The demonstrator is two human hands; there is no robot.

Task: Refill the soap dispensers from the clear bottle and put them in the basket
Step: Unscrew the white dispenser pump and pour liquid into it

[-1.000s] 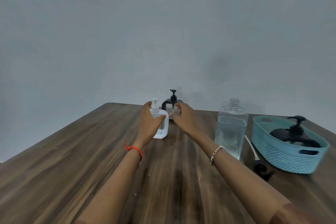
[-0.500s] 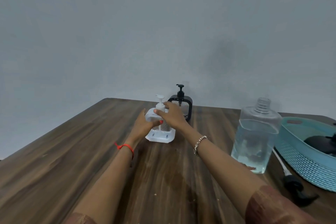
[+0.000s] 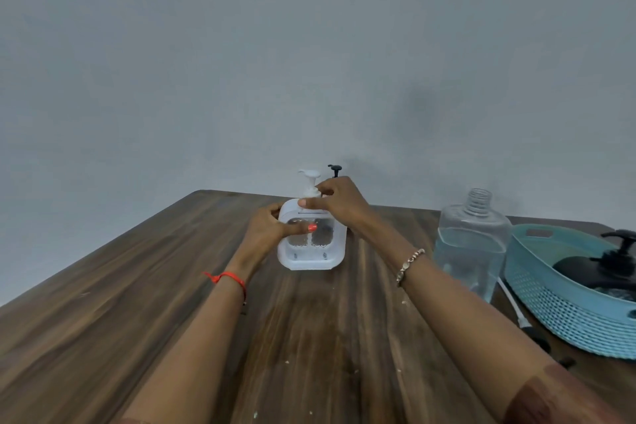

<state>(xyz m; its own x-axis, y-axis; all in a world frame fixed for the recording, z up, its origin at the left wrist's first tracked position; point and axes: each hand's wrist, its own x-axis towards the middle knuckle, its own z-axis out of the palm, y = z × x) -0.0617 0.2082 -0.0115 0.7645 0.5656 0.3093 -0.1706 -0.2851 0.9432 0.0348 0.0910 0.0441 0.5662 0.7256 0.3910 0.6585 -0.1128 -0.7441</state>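
My left hand wraps the side of the white dispenser, thumb laid across its clear front window, fingers curled round the far side. My right hand is on top of it, fingertips pinched round the collar at the foot of the white pump. The dispenser sits on the bench, tilted a little toward me so I see part of its base. Whether the base lies flat or one edge is lifted, I cannot tell.

Behind my right hand, only the black pump of a second dispenser shows; its body is hidden.

To the right, the clear bottle stands upright with its cap off and liquid filling the lower part. It is well apart from the white dispenser, just beside the basket. The blue basket is at the right edge of the bench, and a black dispenser lies inside it with its pump on. Between bottle and basket, a loose pump tube lies on the bench, white stem toward the bottle, dark head nearer me and partly behind my right forearm.
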